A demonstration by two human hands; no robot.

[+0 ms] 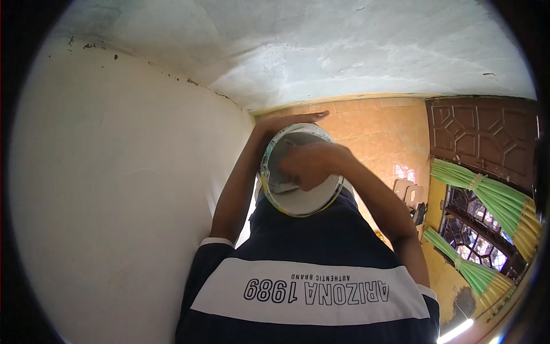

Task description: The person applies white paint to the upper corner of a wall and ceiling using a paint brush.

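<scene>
A round paint bucket (pixel 269 195) with a paint-smeared white and yellow rim is held up against the front of my body. My left hand (pixel 298 119) curves around its outer far-left side, fingers stretched along the rim and the arm hugging the wall of the bucket. Inside the opening, my right hand (pixel 315 163) is closed, knuckles up, and slightly blurred. What its fingers grip is mostly hidden; a greyish flat edge shows below them. Pale, whitish material (pixel 306 200) lies in the bucket under the hand.
A white wall (pixel 103 172) stands close on my left, and a pale bluish, patchy wall (pixel 344 51) is ahead. Orange floor tiles (pixel 372 126) lie beyond the bucket. To the right are a brown panelled door (pixel 487 135), green curtains (pixel 487 192) and a barred window (pixel 478 229).
</scene>
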